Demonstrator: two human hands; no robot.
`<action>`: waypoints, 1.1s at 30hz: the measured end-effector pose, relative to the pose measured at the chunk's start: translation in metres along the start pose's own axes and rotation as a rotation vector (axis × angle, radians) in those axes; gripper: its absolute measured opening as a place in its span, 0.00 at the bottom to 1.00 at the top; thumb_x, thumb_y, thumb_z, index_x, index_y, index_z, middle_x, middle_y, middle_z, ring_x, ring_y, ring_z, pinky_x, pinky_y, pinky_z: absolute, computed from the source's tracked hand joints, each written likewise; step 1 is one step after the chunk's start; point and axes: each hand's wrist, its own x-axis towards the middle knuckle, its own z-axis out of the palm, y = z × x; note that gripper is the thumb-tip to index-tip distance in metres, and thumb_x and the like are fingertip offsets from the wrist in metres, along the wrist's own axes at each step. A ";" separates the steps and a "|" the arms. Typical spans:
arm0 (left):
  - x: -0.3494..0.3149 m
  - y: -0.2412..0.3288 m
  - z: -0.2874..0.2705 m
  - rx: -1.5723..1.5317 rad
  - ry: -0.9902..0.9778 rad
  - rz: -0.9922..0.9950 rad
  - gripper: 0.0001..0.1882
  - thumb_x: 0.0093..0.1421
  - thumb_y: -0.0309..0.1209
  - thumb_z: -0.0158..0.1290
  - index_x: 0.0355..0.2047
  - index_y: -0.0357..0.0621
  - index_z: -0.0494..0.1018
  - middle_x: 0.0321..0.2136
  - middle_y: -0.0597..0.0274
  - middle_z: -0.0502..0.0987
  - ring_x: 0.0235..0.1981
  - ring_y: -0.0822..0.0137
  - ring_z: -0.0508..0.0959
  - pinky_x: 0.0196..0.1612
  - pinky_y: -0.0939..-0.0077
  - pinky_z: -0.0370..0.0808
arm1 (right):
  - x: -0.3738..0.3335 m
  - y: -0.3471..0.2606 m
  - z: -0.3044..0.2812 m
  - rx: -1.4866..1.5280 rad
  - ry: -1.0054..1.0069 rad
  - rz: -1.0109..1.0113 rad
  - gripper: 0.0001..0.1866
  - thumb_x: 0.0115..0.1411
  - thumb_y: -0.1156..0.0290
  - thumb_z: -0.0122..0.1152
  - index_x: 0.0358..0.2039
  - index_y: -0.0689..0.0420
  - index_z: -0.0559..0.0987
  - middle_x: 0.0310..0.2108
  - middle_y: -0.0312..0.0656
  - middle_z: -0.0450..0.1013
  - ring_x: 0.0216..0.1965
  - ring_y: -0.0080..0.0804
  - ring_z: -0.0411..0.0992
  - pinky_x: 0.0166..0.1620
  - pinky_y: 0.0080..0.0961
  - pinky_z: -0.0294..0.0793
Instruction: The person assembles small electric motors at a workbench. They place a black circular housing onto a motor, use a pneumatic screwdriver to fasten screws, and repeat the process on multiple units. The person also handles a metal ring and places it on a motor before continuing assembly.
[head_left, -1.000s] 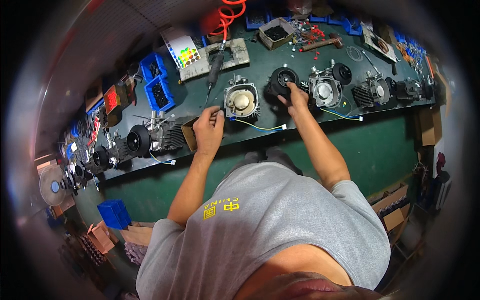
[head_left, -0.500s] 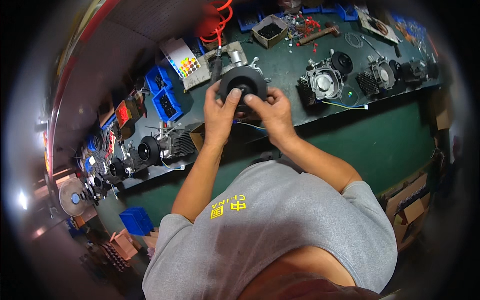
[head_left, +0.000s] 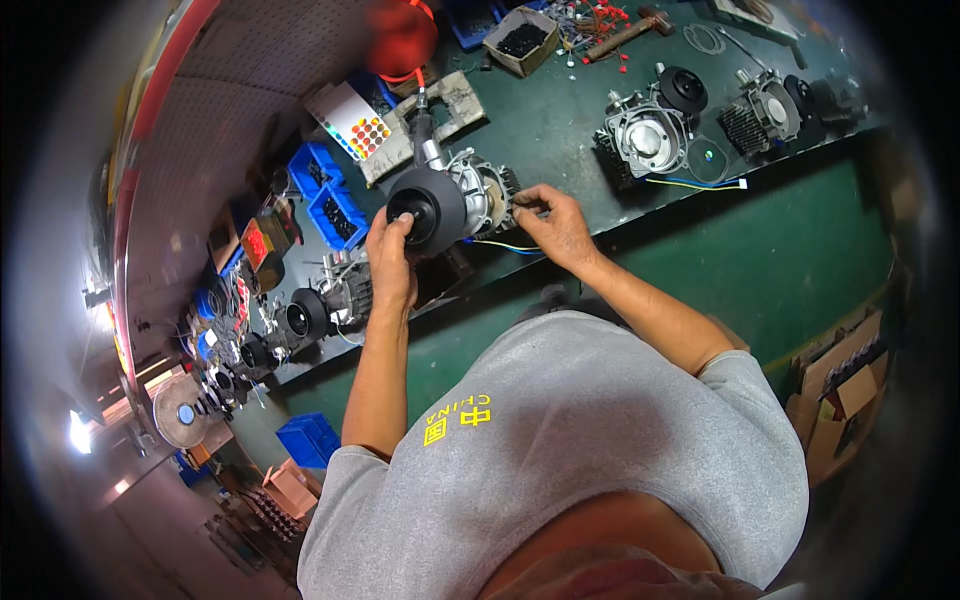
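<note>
Both of our hands are closed on one small motor assembly, a silver cast-metal housing (head_left: 478,195) with a round black plastic cap on its near end, held at the front edge of the dark green table (head_left: 560,120). Our left hand (head_left: 390,245) grips the black round cap (head_left: 427,208), fingers curled over its rim and thumb against its face. Our right hand (head_left: 552,222) clasps the far side of the housing, fingertips pinched at its finned end. Thin blue and yellow wires (head_left: 505,246) trail from under the assembly along the table edge.

Just behind the assembly lies a grey handheld power tool (head_left: 425,135) resting on a worn pale block (head_left: 450,100), and beside that a white card printed with coloured dots (head_left: 355,125). A coiled red hose (head_left: 400,40) hangs above them. Left of our left hand sit blue plastic bins (head_left: 330,195) and, further along, a row of black and silver motor units (head_left: 305,315). To the right, well apart from our hands, stand two more silver motor housings (head_left: 645,135) (head_left: 765,105) with black parts beside them. At the table's far side are a cardboard box of dark small parts (head_left: 520,35) and a wooden-handled hammer (head_left: 625,30). Below the table we see a blue crate (head_left: 310,435) on the floor and cardboard boxes (head_left: 840,385) at right.
</note>
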 end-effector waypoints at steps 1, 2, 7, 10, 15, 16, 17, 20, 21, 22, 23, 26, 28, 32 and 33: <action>-0.001 0.002 0.006 -0.030 -0.002 0.002 0.18 0.66 0.32 0.51 0.52 0.36 0.74 0.41 0.58 0.81 0.37 0.67 0.83 0.37 0.71 0.83 | 0.000 0.000 0.000 -0.016 -0.009 0.009 0.14 0.62 0.72 0.67 0.47 0.66 0.82 0.39 0.42 0.82 0.39 0.25 0.78 0.44 0.24 0.78; 0.000 0.002 0.009 -0.039 0.003 0.005 0.18 0.66 0.32 0.51 0.52 0.36 0.74 0.41 0.58 0.82 0.38 0.67 0.83 0.37 0.71 0.83 | 0.000 0.001 0.001 -0.033 -0.018 0.018 0.14 0.62 0.72 0.66 0.47 0.66 0.82 0.39 0.43 0.82 0.39 0.25 0.78 0.44 0.24 0.78; 0.016 -0.004 0.007 0.041 -0.057 -0.017 0.23 0.65 0.38 0.51 0.56 0.39 0.73 0.43 0.57 0.82 0.41 0.64 0.84 0.39 0.64 0.84 | 0.000 0.008 0.003 -0.071 0.024 -0.034 0.15 0.59 0.71 0.67 0.44 0.68 0.82 0.33 0.45 0.82 0.31 0.27 0.78 0.40 0.28 0.79; 0.020 -0.006 0.006 0.107 -0.044 -0.087 0.20 0.65 0.38 0.52 0.53 0.40 0.75 0.39 0.60 0.82 0.36 0.67 0.83 0.33 0.69 0.81 | 0.001 0.013 0.000 -0.099 -0.043 0.040 0.17 0.61 0.70 0.67 0.48 0.67 0.82 0.40 0.45 0.82 0.38 0.27 0.79 0.44 0.25 0.79; 0.022 -0.010 0.007 0.137 -0.020 -0.084 0.18 0.65 0.39 0.53 0.50 0.41 0.76 0.36 0.62 0.81 0.29 0.68 0.81 0.28 0.73 0.77 | -0.001 0.015 0.000 -0.073 -0.039 0.037 0.17 0.60 0.71 0.67 0.48 0.67 0.82 0.39 0.44 0.82 0.37 0.25 0.78 0.43 0.25 0.79; 0.023 -0.011 0.007 0.136 -0.012 -0.081 0.18 0.65 0.40 0.53 0.50 0.41 0.76 0.35 0.62 0.81 0.29 0.68 0.80 0.27 0.73 0.76 | -0.002 0.016 0.000 -0.069 -0.038 0.032 0.17 0.60 0.71 0.67 0.48 0.67 0.82 0.39 0.44 0.82 0.37 0.25 0.77 0.43 0.25 0.79; 0.023 -0.011 0.007 0.138 -0.012 -0.088 0.18 0.65 0.40 0.53 0.50 0.42 0.76 0.35 0.62 0.81 0.28 0.68 0.80 0.27 0.73 0.76 | -0.002 0.016 -0.001 -0.070 -0.037 0.031 0.17 0.60 0.72 0.67 0.47 0.67 0.82 0.39 0.44 0.82 0.37 0.25 0.78 0.42 0.25 0.79; 0.023 -0.010 0.008 0.140 -0.014 -0.103 0.17 0.66 0.40 0.53 0.49 0.42 0.75 0.35 0.62 0.81 0.27 0.68 0.80 0.27 0.74 0.75 | -0.001 0.020 0.000 -0.078 -0.043 0.023 0.17 0.60 0.72 0.67 0.47 0.67 0.82 0.39 0.44 0.82 0.36 0.24 0.78 0.42 0.25 0.79; 0.023 -0.010 0.008 0.139 -0.017 -0.105 0.17 0.66 0.40 0.53 0.49 0.42 0.75 0.35 0.62 0.81 0.27 0.68 0.80 0.27 0.74 0.75 | -0.001 0.018 0.001 -0.058 -0.027 0.012 0.17 0.59 0.72 0.67 0.47 0.67 0.82 0.37 0.44 0.82 0.35 0.24 0.77 0.41 0.25 0.79; 0.023 -0.010 0.008 0.137 -0.020 -0.108 0.17 0.66 0.39 0.53 0.49 0.43 0.75 0.34 0.62 0.81 0.27 0.68 0.80 0.27 0.74 0.75 | -0.001 0.016 0.001 -0.070 -0.029 0.016 0.16 0.58 0.73 0.67 0.46 0.67 0.82 0.37 0.45 0.82 0.35 0.27 0.79 0.42 0.27 0.80; 0.024 -0.012 0.008 0.137 -0.029 -0.103 0.17 0.66 0.39 0.53 0.49 0.43 0.75 0.34 0.62 0.81 0.27 0.69 0.80 0.27 0.74 0.75 | -0.001 0.014 0.000 -0.082 -0.030 0.021 0.16 0.57 0.74 0.66 0.46 0.67 0.81 0.37 0.47 0.82 0.35 0.31 0.81 0.43 0.29 0.80; 0.028 -0.015 0.008 0.137 -0.040 -0.100 0.17 0.66 0.39 0.53 0.50 0.43 0.75 0.35 0.62 0.82 0.29 0.69 0.80 0.28 0.74 0.76 | 0.000 0.011 0.000 -0.113 -0.035 0.033 0.16 0.56 0.75 0.66 0.45 0.67 0.81 0.38 0.49 0.82 0.35 0.35 0.83 0.44 0.31 0.81; 0.028 -0.015 0.010 0.139 -0.023 -0.113 0.17 0.66 0.39 0.53 0.51 0.43 0.75 0.36 0.63 0.82 0.30 0.70 0.81 0.29 0.74 0.76 | 0.000 0.013 0.001 -0.130 -0.037 0.032 0.16 0.55 0.75 0.66 0.44 0.66 0.81 0.39 0.50 0.82 0.35 0.36 0.83 0.44 0.32 0.81; 0.030 -0.016 0.009 0.154 -0.068 -0.127 0.18 0.67 0.39 0.53 0.52 0.43 0.75 0.39 0.63 0.82 0.32 0.70 0.82 0.31 0.73 0.77 | 0.001 0.019 0.003 -0.164 -0.040 0.018 0.17 0.54 0.74 0.68 0.45 0.64 0.82 0.41 0.49 0.81 0.36 0.37 0.82 0.43 0.33 0.81; 0.031 -0.017 0.008 0.161 -0.081 -0.127 0.18 0.67 0.40 0.54 0.52 0.43 0.75 0.39 0.63 0.82 0.32 0.70 0.82 0.31 0.73 0.77 | 0.001 0.020 0.004 -0.178 -0.042 0.003 0.17 0.54 0.74 0.69 0.45 0.64 0.82 0.41 0.48 0.81 0.36 0.37 0.81 0.43 0.33 0.81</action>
